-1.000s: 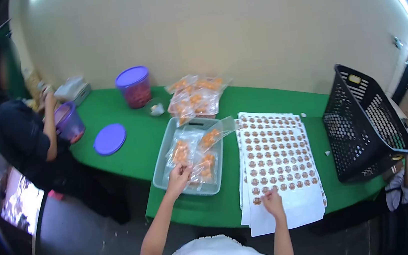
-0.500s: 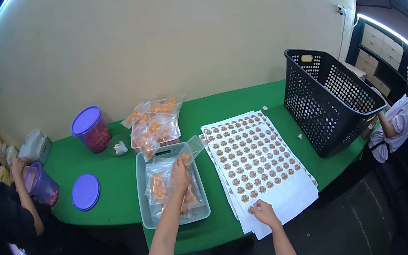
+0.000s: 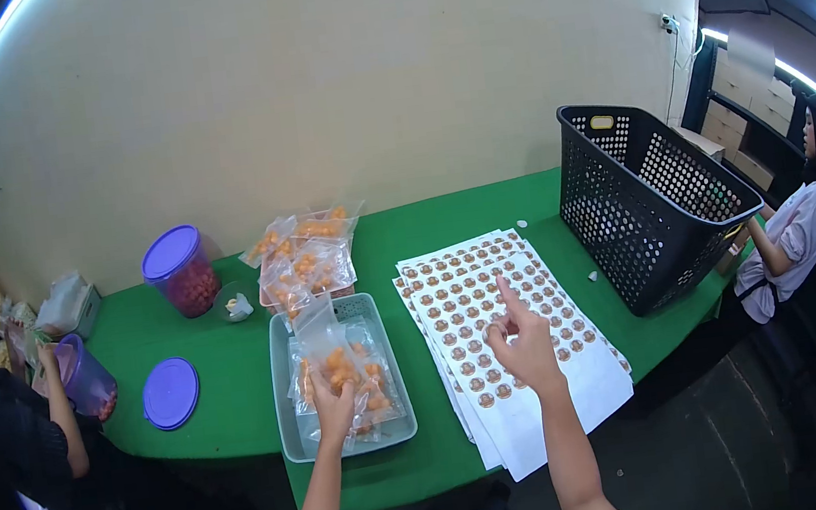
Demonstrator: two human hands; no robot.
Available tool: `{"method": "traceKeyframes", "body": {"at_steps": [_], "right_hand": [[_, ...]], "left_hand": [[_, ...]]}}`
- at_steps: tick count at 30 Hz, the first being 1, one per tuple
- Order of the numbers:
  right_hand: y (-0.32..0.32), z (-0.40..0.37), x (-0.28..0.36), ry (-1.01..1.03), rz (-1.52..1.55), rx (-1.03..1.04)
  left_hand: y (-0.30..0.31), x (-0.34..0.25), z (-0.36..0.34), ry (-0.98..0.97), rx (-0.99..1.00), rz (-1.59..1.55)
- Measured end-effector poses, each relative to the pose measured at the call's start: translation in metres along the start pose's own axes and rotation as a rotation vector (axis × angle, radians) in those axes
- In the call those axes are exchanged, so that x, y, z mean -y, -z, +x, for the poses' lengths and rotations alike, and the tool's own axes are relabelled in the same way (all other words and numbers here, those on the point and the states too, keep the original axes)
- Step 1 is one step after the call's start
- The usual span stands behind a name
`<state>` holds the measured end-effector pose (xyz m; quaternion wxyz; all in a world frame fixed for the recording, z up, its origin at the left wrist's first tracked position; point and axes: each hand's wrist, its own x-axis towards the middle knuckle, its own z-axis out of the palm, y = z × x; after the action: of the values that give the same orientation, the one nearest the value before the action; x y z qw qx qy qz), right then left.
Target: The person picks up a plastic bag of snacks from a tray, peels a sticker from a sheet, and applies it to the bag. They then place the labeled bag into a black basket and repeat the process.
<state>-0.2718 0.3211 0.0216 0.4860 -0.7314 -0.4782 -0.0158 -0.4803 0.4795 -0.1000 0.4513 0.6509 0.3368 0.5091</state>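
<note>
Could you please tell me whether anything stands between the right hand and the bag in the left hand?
Nothing visible does: the right hand is over the sticker sheet, the bag of orange snacks is in the left hand, and the green table and grey tray's rim between them seem lower.

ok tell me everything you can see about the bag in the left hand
The bag is clear and plastic-looking, with orange pieces gathered in its lower part and its unfilled end pointing toward the wall. The left hand holds it over other similar bags in the grey-blue tray. Whether it is sealed cannot be told.
</note>
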Motion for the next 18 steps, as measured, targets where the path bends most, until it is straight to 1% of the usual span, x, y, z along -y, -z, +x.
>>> {"method": "traceKeyframes", "body": {"at_steps": [1,3,7,9,10,12,13,14,15,16,17,18], "right_hand": [[0.000,-0.006,-0.002,0.051,0.017,-0.015],[0.000,-0.002,-0.002,0.059,0.022,0.000],[-0.001,0.006,-0.015,0.013,0.125,-0.020],[0.007,-0.009,-0.022,0.002,0.197,-0.037],[0.014,-0.015,-0.026,-0.010,0.199,-0.052],[0.034,-0.028,-0.037,-0.067,0.248,-0.029],[0.044,-0.034,-0.043,-0.094,0.271,-0.016],[0.053,-0.037,-0.050,-0.050,0.376,-0.091],[0.075,-0.041,-0.041,-0.219,0.481,-0.012],[0.093,-0.044,-0.037,-0.174,0.613,0.000],[0.110,-0.047,-0.033,-0.125,0.743,0.007],[0.128,-0.050,-0.023,-0.030,0.825,-0.010]], "left_hand": [[0.002,0.008,-0.001,0.000,-0.005,0.002],[0.005,0.028,-0.002,0.104,0.020,0.013],[-0.008,0.002,-0.007,0.064,0.007,0.020],[-0.017,-0.025,-0.011,0.290,0.240,-0.239],[-0.023,-0.040,-0.013,0.290,0.257,-0.231],[-0.042,-0.073,-0.021,0.335,0.422,-0.281],[-0.052,-0.089,-0.026,0.334,0.437,-0.280],[-0.063,-0.106,-0.032,0.369,0.523,-0.408],[-0.073,-0.121,-0.041,0.406,0.607,-0.534],[-0.083,-0.135,-0.050,0.407,0.620,-0.531],[-0.094,-0.150,-0.059,0.393,0.648,-0.631],[-0.104,-0.162,-0.069,0.379,0.678,-0.733]]}}
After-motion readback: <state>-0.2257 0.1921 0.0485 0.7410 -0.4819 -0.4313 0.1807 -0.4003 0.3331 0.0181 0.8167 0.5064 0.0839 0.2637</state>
